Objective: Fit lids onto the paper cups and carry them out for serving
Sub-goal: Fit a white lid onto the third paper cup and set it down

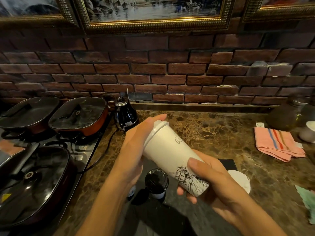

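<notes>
Pans: three dark, glass-lidded electric pans [32,181] are sitting at my far left, rounded rectangles with reddish-brown sides; one carries a yellow sticker I am not managing to read.
Kettle: a glossy black gooseneck kettle [125,114] is standing just right of the pans against the brick wall [153,72], its cord trailing over the counter; its small label is too blurred for me.
Left hand: my left hand [134,147] is wrapping around the cup's top end, fingertips lying along the white lid [157,129].
Cup: I am holding a tall white paper cup [170,154] tilted in the air above the counter, lid end up and away, with a black line drawing of a crowned statue near its base; no wording is showing.
Black-lidded cup: a small cup with a shiny black plastic lid [156,180] is standing below it on a dark mat.
Right hand: my right hand [209,181] is closing around the cup's base, thumb across the drawing.
Counter: brown veined marble [221,133], polished.
Cloth: a folded pink cloth [277,145] with coloured stripes is lying at the right.
</notes>
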The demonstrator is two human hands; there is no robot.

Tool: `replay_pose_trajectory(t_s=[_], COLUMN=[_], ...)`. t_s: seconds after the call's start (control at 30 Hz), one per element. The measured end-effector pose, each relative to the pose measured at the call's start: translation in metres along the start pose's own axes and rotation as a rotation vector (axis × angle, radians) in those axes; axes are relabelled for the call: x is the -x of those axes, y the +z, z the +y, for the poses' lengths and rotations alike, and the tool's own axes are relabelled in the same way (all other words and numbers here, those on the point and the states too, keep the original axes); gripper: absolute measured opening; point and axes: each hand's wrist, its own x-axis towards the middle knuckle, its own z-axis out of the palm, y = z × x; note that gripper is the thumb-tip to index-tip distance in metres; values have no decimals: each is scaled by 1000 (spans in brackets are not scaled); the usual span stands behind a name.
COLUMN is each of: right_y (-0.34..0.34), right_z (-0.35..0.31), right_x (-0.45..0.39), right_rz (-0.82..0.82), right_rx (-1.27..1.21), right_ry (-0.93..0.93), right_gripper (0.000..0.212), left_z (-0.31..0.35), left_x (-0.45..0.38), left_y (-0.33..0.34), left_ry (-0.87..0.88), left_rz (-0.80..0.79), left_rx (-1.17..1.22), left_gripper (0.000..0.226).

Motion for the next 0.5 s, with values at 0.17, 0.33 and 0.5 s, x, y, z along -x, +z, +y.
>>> replay_pose_trajectory(t_s=[0.17,0.33,0.5], right_y=[7,20,26], right_z=[3,3,6], right_x=[-1,0,0], right_rz=[-43,-87,-107], right_rx=[-215,-516,-734], right_ry=[-2,117,214], right_gripper=[51,61,63], left_z=[-1,-12,-18], left_x=[5,13,16], left_y=[-3,2,-2], left_ry=[106,77,51], left_rz=[36,-40,-130], left_rx=[107,430,522], left_gripper=[50,66,58])
